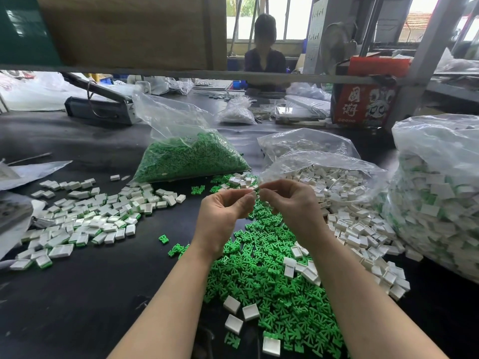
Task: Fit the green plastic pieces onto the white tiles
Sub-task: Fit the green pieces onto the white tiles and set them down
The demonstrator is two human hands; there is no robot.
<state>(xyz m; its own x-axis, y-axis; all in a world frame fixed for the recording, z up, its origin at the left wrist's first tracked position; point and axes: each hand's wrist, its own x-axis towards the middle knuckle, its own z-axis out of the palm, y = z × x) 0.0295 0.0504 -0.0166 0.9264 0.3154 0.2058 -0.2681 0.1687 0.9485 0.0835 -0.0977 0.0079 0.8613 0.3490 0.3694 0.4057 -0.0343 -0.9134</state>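
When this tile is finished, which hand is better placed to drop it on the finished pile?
Probably the left hand. The finished pile lies on its side of the table, with open surface between. The right hand would have to cross over the left arm.

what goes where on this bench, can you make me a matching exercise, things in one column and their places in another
Things:
1. bag of green pieces
2. red carton
3. finished tiles
4. loose green pieces

Places:
A. spread on the table's left
B. heaped under the forearms
C. far right, by the metal post
D. centre, behind the hands

Pairs: 1-D, 2-C, 3-A, 4-B
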